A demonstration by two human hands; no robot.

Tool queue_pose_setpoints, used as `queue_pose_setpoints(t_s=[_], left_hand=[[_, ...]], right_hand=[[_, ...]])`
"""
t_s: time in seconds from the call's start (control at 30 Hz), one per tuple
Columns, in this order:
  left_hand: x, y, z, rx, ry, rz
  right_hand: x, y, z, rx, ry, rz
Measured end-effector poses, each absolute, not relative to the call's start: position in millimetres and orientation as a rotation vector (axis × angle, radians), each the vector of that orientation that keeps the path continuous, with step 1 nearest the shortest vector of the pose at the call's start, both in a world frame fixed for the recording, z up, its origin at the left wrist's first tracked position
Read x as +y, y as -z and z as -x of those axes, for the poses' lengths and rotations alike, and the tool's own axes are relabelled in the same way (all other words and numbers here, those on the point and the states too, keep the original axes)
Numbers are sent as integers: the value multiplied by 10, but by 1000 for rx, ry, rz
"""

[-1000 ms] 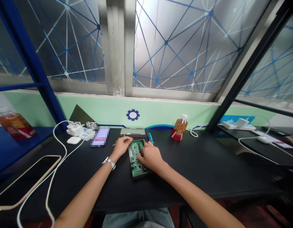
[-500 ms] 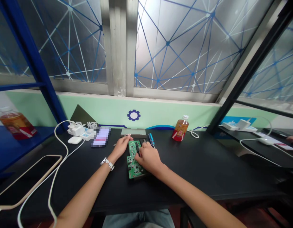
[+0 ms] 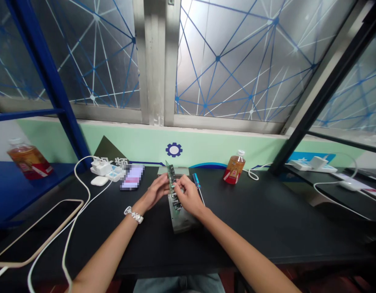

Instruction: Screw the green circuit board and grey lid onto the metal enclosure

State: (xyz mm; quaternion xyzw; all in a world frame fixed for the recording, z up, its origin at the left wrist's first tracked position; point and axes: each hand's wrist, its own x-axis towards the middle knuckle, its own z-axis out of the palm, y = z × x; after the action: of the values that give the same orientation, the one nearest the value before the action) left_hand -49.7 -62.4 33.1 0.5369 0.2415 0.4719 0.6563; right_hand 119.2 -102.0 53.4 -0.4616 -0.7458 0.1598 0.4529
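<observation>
A green circuit board stands tilted up on its long edge, its dark parts facing right. My right hand pinches it from the right with bent fingers. From the left, my left hand holds the board's other face with its fingertips; a silver-coloured watch or bracelet is on that wrist. Beneath the board lies a flat grey metal housing, partly covered by my right hand. Just beyond my right hand is a screwdriver with a blue handle. A grey panel lies behind the board, partly hidden.
An orange drink bottle stands at the back right of the black table. On the left are a phone with a blurred screen, white chargers, a beige-rimmed device and loose cables.
The circuit board has gone from lying flat to standing on edge, uncovering the grey metal housing below. My left hand has come down from the far panel onto the board.
</observation>
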Motion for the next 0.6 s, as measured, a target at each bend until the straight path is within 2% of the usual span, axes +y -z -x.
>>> queue_pose_setpoints(t_s=[0.4, 0.6], left_hand=[[-655, -235, 405, 686, -1033, -1191], [-570, -179, 424, 833, -1068, -1473]], right_hand=[[-970, -357, -1292, -1816, -678, 1113], [-949, -369, -1317, -1686, -953, 956]])
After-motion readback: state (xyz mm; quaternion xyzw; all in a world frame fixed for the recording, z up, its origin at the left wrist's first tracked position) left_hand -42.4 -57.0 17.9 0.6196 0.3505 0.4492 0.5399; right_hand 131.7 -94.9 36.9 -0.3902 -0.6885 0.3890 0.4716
